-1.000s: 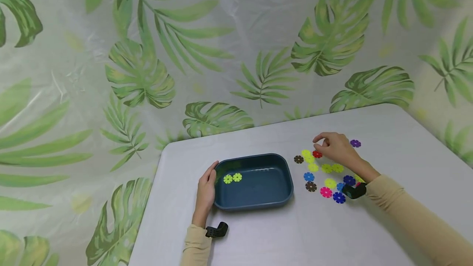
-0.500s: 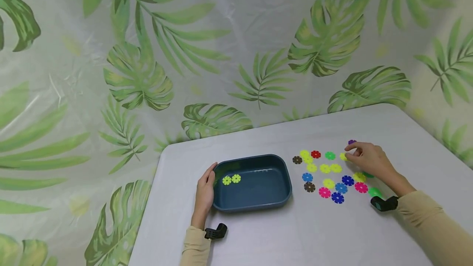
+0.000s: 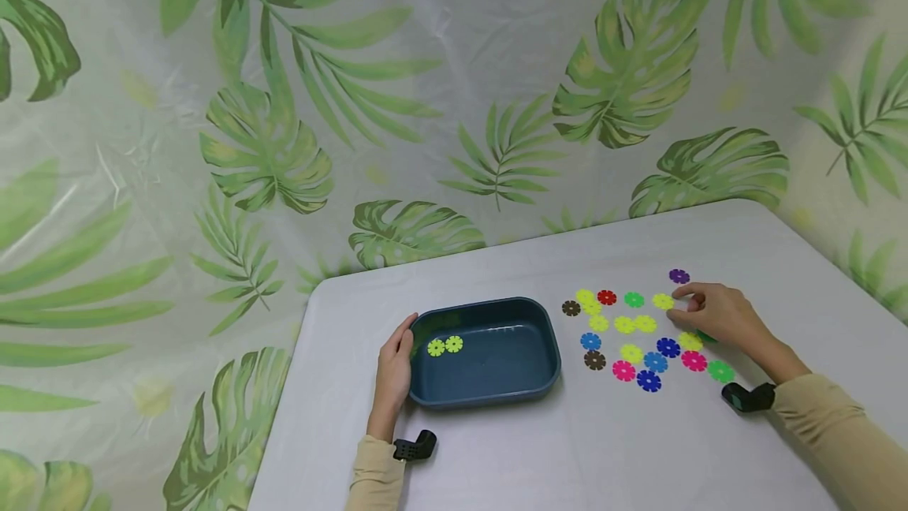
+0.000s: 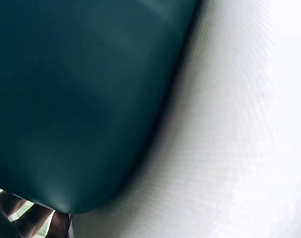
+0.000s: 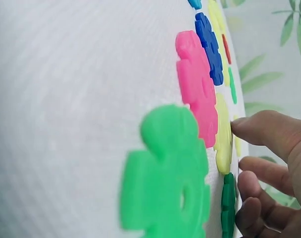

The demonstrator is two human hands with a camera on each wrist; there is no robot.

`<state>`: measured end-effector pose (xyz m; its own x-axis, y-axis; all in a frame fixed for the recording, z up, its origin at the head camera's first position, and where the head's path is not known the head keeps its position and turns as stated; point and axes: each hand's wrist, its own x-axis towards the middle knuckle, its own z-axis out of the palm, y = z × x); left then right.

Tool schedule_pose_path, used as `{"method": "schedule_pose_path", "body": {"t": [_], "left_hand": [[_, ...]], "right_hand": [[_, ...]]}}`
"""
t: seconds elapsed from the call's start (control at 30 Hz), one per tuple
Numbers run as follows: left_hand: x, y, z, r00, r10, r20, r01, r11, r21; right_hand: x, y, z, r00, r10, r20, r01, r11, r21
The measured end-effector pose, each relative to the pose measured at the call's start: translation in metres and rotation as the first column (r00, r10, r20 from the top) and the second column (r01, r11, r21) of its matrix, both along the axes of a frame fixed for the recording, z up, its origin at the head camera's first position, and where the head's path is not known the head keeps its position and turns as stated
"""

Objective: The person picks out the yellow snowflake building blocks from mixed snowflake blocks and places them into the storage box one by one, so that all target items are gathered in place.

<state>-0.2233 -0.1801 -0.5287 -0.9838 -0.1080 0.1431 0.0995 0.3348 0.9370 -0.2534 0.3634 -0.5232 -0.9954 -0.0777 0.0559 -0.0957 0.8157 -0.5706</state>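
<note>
My left hand (image 3: 392,369) grips the left end of a dark blue plastic tub (image 3: 489,398), its thumb near the rim. In the left wrist view, some fingers (image 4: 34,218) show beyond the tub's wall (image 4: 81,99). Two yellow snowflake discs (image 3: 444,345) lie inside the tub. At the right, my right hand (image 3: 723,318) is low over the table, thumb and forefinger parted at the right edge of a yellow snowflake disc (image 3: 663,301). A dark green disc (image 5: 228,206) lies close to its curled lower fingers in the right wrist view.
Several loose discs lie right of the tub, among them a red disc (image 3: 606,298), a pink disc (image 3: 694,361) and a light green disc (image 3: 721,371). A purple disc (image 3: 679,276) sits farthest back. The white table (image 3: 539,464) ends before a leaf-print backdrop (image 3: 511,30).
My right hand has moved rightward from above the red disc to the yellow disc near the purple one, uncovering several discs. My left hand stays at the tub.
</note>
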Motion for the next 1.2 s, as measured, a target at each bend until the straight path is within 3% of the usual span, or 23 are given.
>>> {"method": "schedule_pose_path", "body": {"t": [0.67,1.2], "left_hand": [[-0.001,0.001,-0.001,1.0,0.008,0.002,-0.008,1.0,0.0],[0.0,0.0,-0.001,1.0,0.021,0.004,-0.021,1.0,-0.004]], "right_hand": [[-0.01,-0.004,0.004,0.999,0.015,0.039,-0.015,1.0,0.006],[-0.017,-0.002,0.002,0.999,0.029,0.019,-0.03,0.999,0.03]]}}
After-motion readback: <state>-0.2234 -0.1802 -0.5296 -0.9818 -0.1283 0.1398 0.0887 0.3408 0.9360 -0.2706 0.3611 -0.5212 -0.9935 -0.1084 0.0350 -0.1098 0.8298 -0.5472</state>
